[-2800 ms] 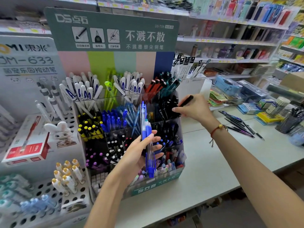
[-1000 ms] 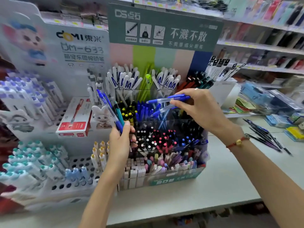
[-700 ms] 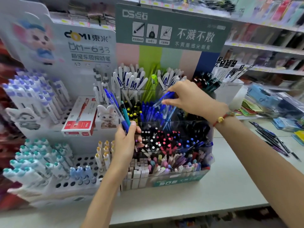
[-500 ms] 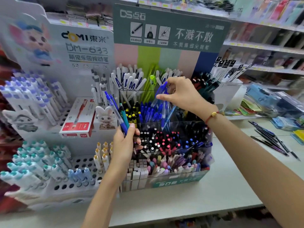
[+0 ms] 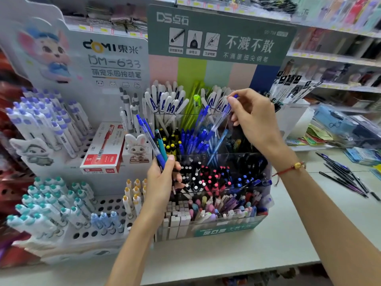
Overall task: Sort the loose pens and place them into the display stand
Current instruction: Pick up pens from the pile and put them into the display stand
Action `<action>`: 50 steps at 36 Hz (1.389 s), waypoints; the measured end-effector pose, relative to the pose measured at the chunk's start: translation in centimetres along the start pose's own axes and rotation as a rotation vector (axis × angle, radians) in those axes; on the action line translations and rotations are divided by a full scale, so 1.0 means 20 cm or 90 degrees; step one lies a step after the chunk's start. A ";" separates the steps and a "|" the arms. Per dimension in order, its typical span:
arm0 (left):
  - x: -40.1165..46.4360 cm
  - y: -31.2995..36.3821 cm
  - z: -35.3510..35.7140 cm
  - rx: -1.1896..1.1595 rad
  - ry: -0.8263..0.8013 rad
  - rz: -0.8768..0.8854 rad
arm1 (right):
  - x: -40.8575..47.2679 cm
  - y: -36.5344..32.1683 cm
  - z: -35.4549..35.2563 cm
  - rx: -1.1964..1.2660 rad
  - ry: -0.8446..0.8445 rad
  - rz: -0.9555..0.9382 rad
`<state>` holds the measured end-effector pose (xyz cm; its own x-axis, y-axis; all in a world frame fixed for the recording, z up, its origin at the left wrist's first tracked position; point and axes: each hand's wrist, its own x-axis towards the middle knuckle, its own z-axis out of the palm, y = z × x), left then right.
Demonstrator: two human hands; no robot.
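While a clear blue pen slants into the blue-pen compartment of the display stand, the right hand pinches its top; the left hand grips more pens (blue and teal) just left of the stand.

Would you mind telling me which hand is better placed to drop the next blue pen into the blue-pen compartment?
Probably the right hand: it pinches a blue pen angled tip-down over the blue-pen compartment. The left hand sits lower, gripping a bundle of pens.
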<state>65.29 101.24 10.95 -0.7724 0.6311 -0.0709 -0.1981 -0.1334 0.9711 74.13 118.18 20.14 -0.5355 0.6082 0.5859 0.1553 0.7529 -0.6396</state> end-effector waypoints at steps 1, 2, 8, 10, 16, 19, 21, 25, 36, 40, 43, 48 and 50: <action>0.00 0.00 0.00 -0.002 -0.001 -0.002 | -0.02 0.00 0.02 -0.012 -0.005 -0.004; 0.00 0.00 0.00 -0.003 -0.002 -0.003 | -0.04 0.01 0.05 -0.021 -0.018 -0.005; 0.00 0.00 0.01 0.000 -0.003 -0.007 | -0.11 0.08 0.16 -0.002 -0.047 0.031; 0.00 0.00 0.01 0.000 -0.001 -0.005 | -0.08 0.09 0.15 0.002 -0.041 0.047; 0.01 0.01 0.04 -0.005 -0.007 -0.006 | -0.05 0.08 0.20 0.032 -0.073 0.064; 0.01 0.00 0.06 -0.007 -0.010 -0.011 | -0.03 0.08 0.18 0.074 -0.096 0.107; 0.00 0.00 0.06 -0.009 -0.013 -0.013 | -0.01 0.12 0.16 0.034 -0.092 0.119; -0.01 -0.01 0.07 -0.009 -0.011 -0.016 | 0.02 0.16 0.12 -0.074 -0.100 0.130; -0.01 -0.01 0.06 -0.009 -0.001 -0.012 | 0.01 0.14 0.18 -0.145 -0.181 0.084; 0.00 0.00 0.05 -0.010 -0.021 -0.006 | 0.01 0.13 0.19 -0.175 -0.152 0.063; 0.01 0.00 0.03 -0.004 -0.053 -0.015 | 0.00 0.09 0.23 -0.117 -0.008 0.076; 0.03 0.00 -0.02 0.000 -0.074 -0.039 | 0.05 0.06 0.31 -0.075 -0.005 0.123; 0.03 0.00 -0.04 0.003 -0.082 -0.038 | 0.06 0.06 0.31 -0.067 -0.046 0.088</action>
<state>64.38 101.06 10.71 -0.6751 0.7311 -0.0986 -0.2378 -0.0892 0.9672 68.62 118.20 16.98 -0.5611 0.6908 0.4560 0.3159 0.6879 -0.6534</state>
